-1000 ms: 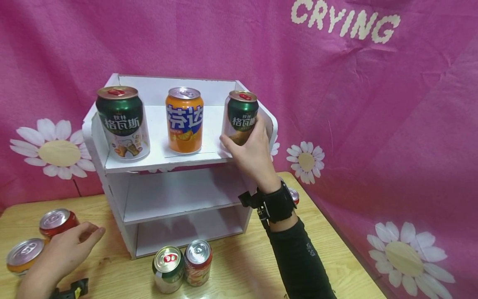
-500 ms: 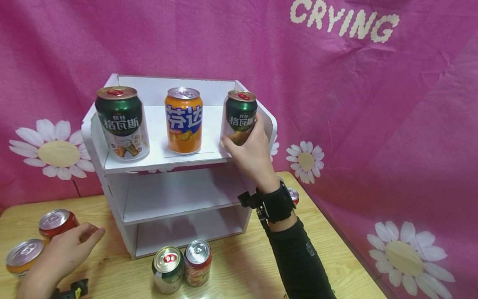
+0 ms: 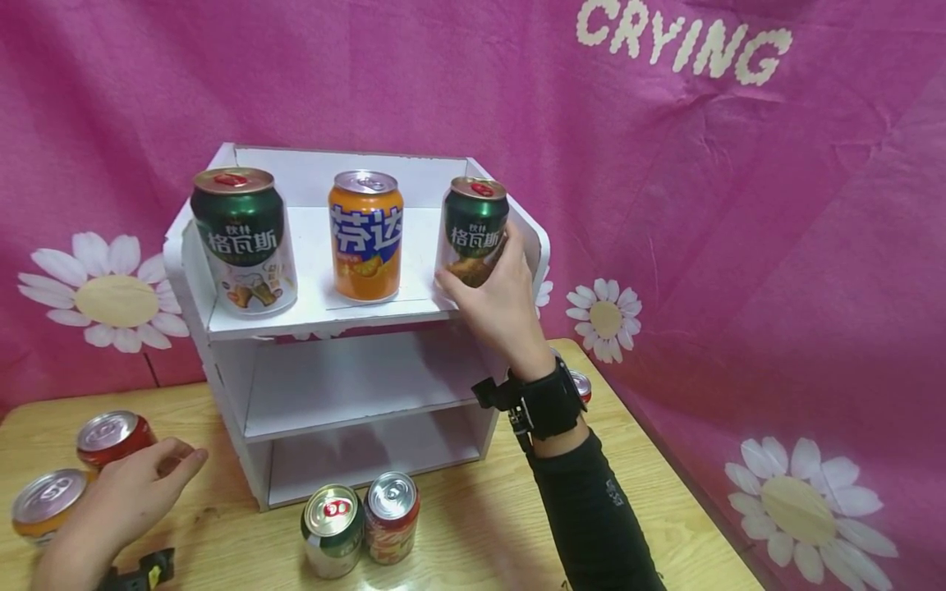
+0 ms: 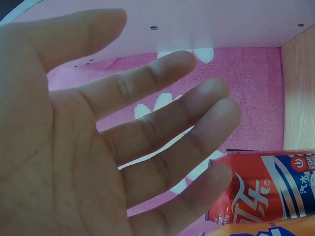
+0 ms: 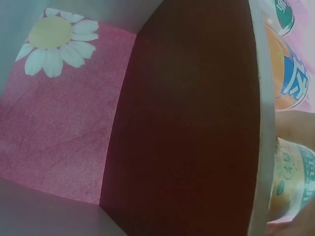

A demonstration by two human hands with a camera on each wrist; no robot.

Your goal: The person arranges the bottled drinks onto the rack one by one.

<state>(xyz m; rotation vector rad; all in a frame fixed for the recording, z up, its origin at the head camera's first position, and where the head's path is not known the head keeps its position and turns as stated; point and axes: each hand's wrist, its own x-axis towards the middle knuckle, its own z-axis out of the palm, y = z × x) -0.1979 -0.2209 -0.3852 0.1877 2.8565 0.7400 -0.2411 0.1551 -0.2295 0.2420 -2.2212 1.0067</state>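
Observation:
My right hand (image 3: 502,308) grips a green-and-white drink can (image 3: 476,215) from its right side, thumb across the front. That can stands upright at the right end of the white rack's top shelf (image 3: 310,308). In the right wrist view, the shelf edge partly hides the can (image 5: 291,172). An orange soda can (image 3: 365,238) occupies the shelf's middle, and another green-and-white can (image 3: 242,242) its left end. My left hand (image 3: 121,497) hovers low over the table, fingers relaxed and holding nothing. A red cola can (image 4: 251,191) lies just past its fingertips in the left wrist view.
Before the rack stand a green-and-white can (image 3: 332,533) and a red can (image 3: 392,521), side by side. Another orange can (image 3: 50,501) is by my left wrist. Behind my right wrist a red can (image 3: 581,386) shows partly. A pink floral cloth (image 3: 702,246) hangs behind the table.
The can in my right hand has turned slightly, its label shifting to the left. My left hand and the other cans have stayed in place.

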